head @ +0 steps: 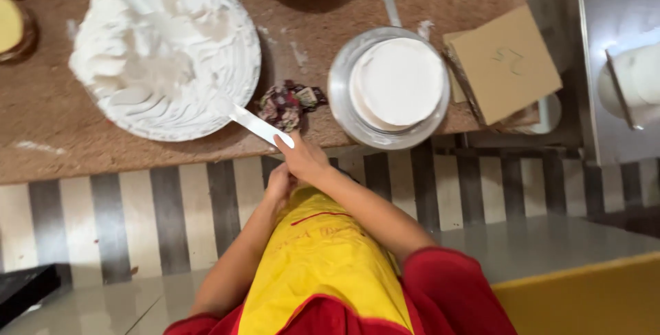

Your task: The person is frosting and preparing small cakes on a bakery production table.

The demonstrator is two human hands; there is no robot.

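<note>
White cream fills a wide round bowl [165,53] that sits on the brown bench [48,115], towards its near edge. A flat white spatula [258,124] lies slanted with its blade end at the bowl's rim and its handle running down to the right hand [302,158], whose grip is closed around the end of that handle just past the bench edge. The left hand [278,185] sits right beneath and against the right one, its fingers curled inward; whether it holds anything cannot be told. Both forearms reach up from a yellow apron [323,266] worn over red sleeves. Just beside the spatula, on the bench, lies a crumpled dark patterned cloth [289,103]. To the right of the cloth stands a round metal turntable [388,87] carrying a smooth white-coated cake [399,81] on top. Near the turntable's right side a square of brown cardboard [505,63] rests tilted at the bench edge. Two yellow cakes [10,12] on dark boards show at the far left corner, partly cut off. The front of the bench is striped in grey and cream.
</note>
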